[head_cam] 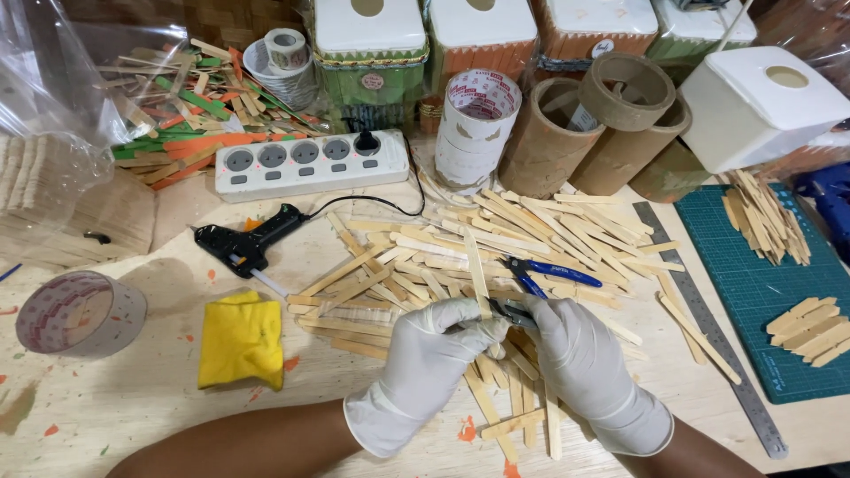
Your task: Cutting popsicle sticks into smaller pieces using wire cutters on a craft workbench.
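At counter centre, over stick pile (496, 243): left hand (425, 354) closed, pinching upright stick (476, 270). Right hand (580, 358) closed round blue-handled cutter (531, 288), jaws at stick base. Risks, judged: blade close to left fingertips, glove nick; cut piece may fly; stick may split if held skew.

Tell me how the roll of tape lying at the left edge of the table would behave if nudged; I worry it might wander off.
The roll of tape lies tilted, nearly on its flat side, so it would probably slide rather than roll. Its hollow core suggests it is fairly light. Stood on edge, it would likely roll across the wooden table.
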